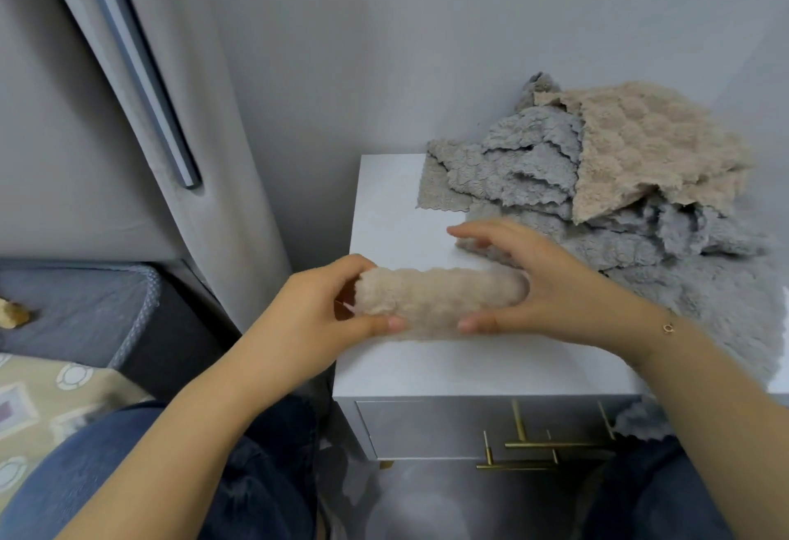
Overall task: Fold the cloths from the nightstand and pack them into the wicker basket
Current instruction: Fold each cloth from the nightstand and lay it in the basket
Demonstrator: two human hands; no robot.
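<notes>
A beige fluffy cloth (435, 300), rolled into a long bundle, lies on the front of the white nightstand (397, 206). My left hand (316, 317) grips its left end, thumb underneath and fingers curled over the top. My right hand (550, 287) holds its right end between thumb and palm, with the fingers spread above. Behind them lies a loose pile of grey cloths (529, 172) with another beige cloth (649, 146) on top, at the back right of the nightstand. No wicker basket is in view.
A grey curtain (205, 121) hangs to the left of the nightstand. A bed with a blue-grey mattress (81, 304) and a patterned blanket (47, 403) is at the left. A grey cloth (640, 415) hangs over the drawer front with gold handles (518, 420). My legs in blue jeans are at the bottom.
</notes>
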